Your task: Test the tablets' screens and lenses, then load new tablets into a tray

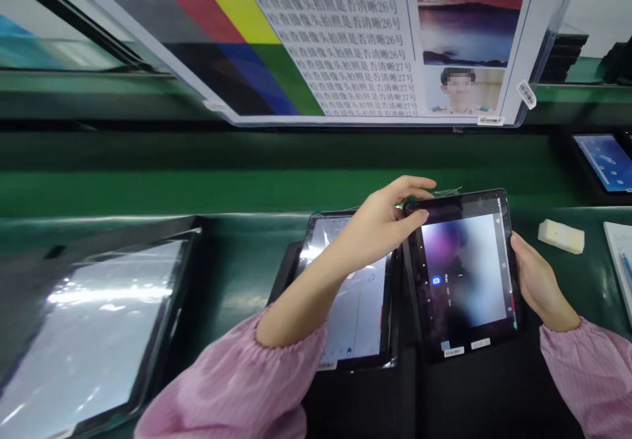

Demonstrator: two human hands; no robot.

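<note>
Tablet (464, 274) with a lit, blurry screen held above the green bench (237, 255), right hand (538, 284) gripping its right edge, left hand (380, 225) pinching its top-left corner, a second tablet (353, 307) lying just left, test chart (345, 37) beyond.

A green bench (148, 189) under a slanted test chart (345, 37).
</note>
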